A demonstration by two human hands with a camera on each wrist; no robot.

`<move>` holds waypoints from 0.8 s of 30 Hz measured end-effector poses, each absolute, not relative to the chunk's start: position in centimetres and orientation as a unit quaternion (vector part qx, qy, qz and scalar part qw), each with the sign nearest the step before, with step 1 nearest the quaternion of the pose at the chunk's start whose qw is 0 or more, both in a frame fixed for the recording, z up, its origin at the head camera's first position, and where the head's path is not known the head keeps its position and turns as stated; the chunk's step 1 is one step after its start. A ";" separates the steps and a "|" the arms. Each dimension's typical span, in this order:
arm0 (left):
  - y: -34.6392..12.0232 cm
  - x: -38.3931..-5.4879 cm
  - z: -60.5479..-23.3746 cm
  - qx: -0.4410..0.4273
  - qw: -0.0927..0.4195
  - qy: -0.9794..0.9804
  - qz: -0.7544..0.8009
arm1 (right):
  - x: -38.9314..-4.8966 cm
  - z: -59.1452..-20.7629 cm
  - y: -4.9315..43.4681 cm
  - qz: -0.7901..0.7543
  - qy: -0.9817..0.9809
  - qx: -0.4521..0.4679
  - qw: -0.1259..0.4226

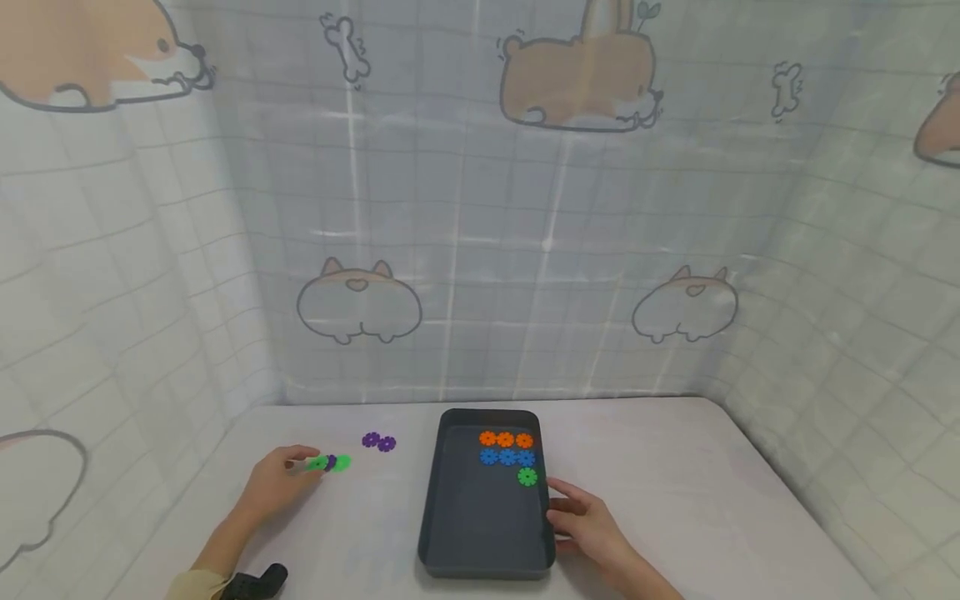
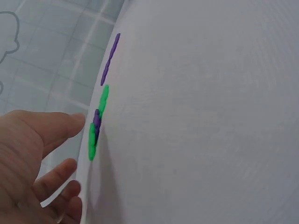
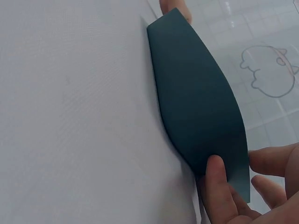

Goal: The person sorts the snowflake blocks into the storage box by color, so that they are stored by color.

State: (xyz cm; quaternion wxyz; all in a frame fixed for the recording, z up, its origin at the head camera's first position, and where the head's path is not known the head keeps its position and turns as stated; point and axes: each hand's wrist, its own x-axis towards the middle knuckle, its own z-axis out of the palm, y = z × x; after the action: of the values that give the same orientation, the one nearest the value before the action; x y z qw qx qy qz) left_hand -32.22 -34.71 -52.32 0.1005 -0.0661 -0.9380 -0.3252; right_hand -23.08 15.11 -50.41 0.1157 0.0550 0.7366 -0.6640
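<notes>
Beside a group of flower-shaped plastic discs, green discs (image 2: 92,142) with a purple disc (image 2: 97,122) overlapping them, is my left hand (image 1: 277,482). In the left wrist view its fingers are apart, with the tips right by the discs and nothing between them. My right hand (image 1: 592,525) is at the right side of a dark grey tray (image 1: 480,533). The right wrist view shows one fingertip (image 3: 216,163) against the tray's outer wall and other fingers loosely bent at its rim. Inside the tray lie orange discs (image 1: 506,439), blue discs (image 1: 507,457) and one green disc (image 1: 527,477).
Two purple discs (image 1: 378,442) lie on the white table (image 1: 660,450) between the left hand and the tray. A curtain printed with cartoon dogs (image 1: 585,79) surrounds the table at the back and sides. A black band (image 1: 255,582) is at the left wrist.
</notes>
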 end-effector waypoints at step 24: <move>-33.4 -31.7 -52.1 -0.041 0.065 -0.949 -0.307 | -22.8 -50.7 15.0 -0.660 0.740 0.062 0.115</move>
State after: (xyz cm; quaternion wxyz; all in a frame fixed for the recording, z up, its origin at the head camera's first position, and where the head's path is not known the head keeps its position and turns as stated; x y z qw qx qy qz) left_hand -31.70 -33.42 -52.14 0.0654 -0.0409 -0.9486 -0.3070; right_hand -22.80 15.01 -50.67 0.1148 0.0623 0.7401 -0.6597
